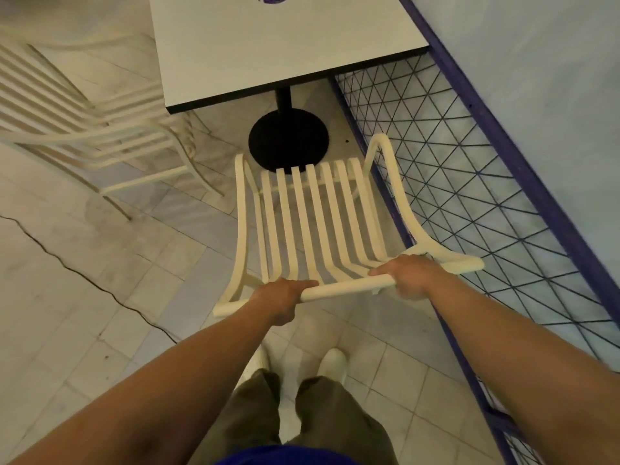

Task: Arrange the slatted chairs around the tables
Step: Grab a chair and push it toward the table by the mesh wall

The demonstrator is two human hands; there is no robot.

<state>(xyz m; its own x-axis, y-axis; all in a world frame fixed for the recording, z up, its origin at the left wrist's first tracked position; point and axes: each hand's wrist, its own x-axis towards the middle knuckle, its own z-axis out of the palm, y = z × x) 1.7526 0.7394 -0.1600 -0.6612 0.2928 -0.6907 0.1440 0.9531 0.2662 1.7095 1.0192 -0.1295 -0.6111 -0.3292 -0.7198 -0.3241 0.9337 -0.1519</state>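
Note:
A cream slatted chair stands right in front of me, its seat facing the white table. My left hand grips the left part of the chair's top back rail. My right hand grips the same rail toward its right end. The seat's front edge sits near the table's black round base, just short of the tabletop's near edge. A second cream slatted chair stands at the table's left side, partly out of view.
A purple-framed wire-mesh barrier runs along the right, close beside the chair's right arm, with a pale wall behind it. A thin dark cable crosses the tiled floor at left. My legs and white shoes are below the chair.

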